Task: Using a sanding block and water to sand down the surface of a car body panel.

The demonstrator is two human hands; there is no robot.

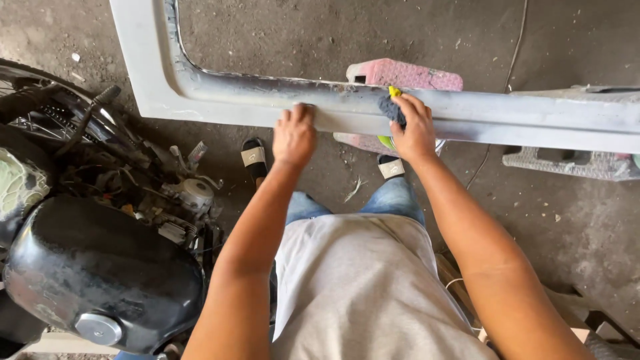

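Head view looks down at a person standing over a long grey car body panel (533, 117) that lies flat across the picture. The panel rests on a pink block (407, 75) just behind the right hand, and on a grey block (567, 162) far out past that hand, so it sits up off the dirty floor (573, 227) where the hands can get at it. The right hand (415, 127) is closed around a dark scrub pad with a yellow-green back (393, 107) and presses it onto the panel's top ridge. The left hand (294, 135) lies just beside it, fingers curled over the near edge of the panel, most likely to keep it from sliding. The near edge runs straight under both hands, and the panel goes on a long way beyond the right hand, so there is room that way. Beyond the left hand the panel bends away and up. A black motorcycle (100, 267) stands close by the left elbow, so that side is tight. Two sandaled feet (254, 157) show just below the hands.
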